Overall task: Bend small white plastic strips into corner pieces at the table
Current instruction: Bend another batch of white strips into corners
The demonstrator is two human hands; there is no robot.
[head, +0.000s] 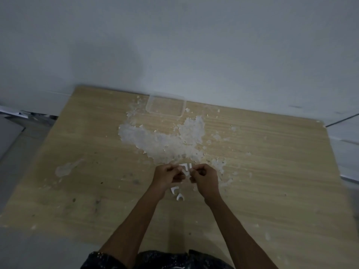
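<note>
A small white plastic strip (pixel 186 168) is held just above the wooden table (pixel 272 171), bent between both hands. My left hand (pixel 168 176) pinches its left end with curled fingers. My right hand (pixel 205 176) pinches its right end the same way. Two bent white pieces (pixel 177 193) lie on the table just below and between my wrists. A big heap of white plastic strips (pixel 165 140) spreads across the table right behind my hands.
A clear plastic container (pixel 165 103) stands at the table's far edge against the pale wall. Loose white bits are scattered right of the heap and a small patch (pixel 65 169) lies at the left. The table's left edge drops to the floor.
</note>
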